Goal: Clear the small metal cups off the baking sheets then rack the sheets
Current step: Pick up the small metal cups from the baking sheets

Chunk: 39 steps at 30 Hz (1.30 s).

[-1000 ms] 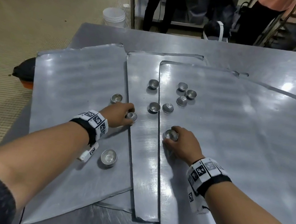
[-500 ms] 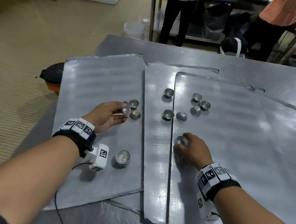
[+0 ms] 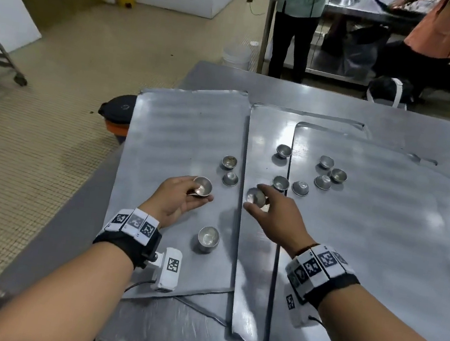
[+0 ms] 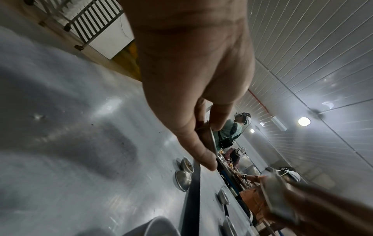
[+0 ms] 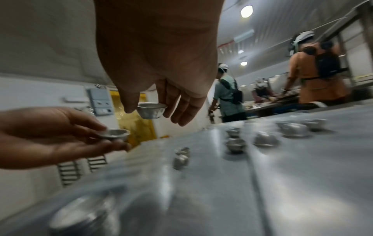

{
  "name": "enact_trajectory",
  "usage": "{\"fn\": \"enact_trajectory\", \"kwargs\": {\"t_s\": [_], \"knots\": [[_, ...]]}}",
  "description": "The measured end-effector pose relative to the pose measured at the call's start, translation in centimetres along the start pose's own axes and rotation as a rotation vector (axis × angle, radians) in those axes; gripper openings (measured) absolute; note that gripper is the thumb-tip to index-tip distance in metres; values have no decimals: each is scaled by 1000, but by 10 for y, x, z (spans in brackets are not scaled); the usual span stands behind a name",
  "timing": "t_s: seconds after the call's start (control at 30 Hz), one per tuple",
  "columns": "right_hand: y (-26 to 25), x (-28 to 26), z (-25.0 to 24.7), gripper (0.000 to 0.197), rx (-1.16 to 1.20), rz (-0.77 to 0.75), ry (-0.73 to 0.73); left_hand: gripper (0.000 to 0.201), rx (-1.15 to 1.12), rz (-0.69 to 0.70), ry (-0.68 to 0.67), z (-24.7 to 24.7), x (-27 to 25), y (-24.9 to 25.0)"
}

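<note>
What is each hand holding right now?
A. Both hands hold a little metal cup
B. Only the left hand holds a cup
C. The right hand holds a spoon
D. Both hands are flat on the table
A: the left hand grips one little cup and the right hand pinches another cup lifted above the baking sheets.

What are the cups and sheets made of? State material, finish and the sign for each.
Cups: thin metal, likely aluminium or steel; dull silver, soft glints, some stained inside.
Sheets: flat metal, likely aluminium; matte grey with blurred light reflections and bent edges.
</note>
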State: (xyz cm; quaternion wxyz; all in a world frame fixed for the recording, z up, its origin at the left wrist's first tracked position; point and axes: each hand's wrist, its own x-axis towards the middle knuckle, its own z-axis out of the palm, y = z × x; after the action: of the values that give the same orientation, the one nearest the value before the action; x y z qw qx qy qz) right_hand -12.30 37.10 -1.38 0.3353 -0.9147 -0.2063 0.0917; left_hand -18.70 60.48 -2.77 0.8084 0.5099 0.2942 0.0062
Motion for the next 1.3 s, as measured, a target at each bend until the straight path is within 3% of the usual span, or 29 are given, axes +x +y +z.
{"fn": "enact_trajectory", "kwargs": {"t_s": [0.23, 0.67, 0.87, 1.0, 1.3], "knots": [[-59, 15, 30, 60, 7, -201, -64, 22, -81, 44, -83, 2, -26, 3], [-61, 23, 56, 73, -29, -214, -152, 21, -123, 59, -52, -12, -31, 3], [-24, 67, 38, 44, -244, -29, -180, 16, -63, -1, 74, -25, -16, 3], [-14, 107, 26, 41, -351, 50, -248, 15, -41, -20, 96, -26, -7, -1], [-31, 166, 51, 29, -430, 48, -296, 16, -40, -58, 105, -23, 9, -3]]}}
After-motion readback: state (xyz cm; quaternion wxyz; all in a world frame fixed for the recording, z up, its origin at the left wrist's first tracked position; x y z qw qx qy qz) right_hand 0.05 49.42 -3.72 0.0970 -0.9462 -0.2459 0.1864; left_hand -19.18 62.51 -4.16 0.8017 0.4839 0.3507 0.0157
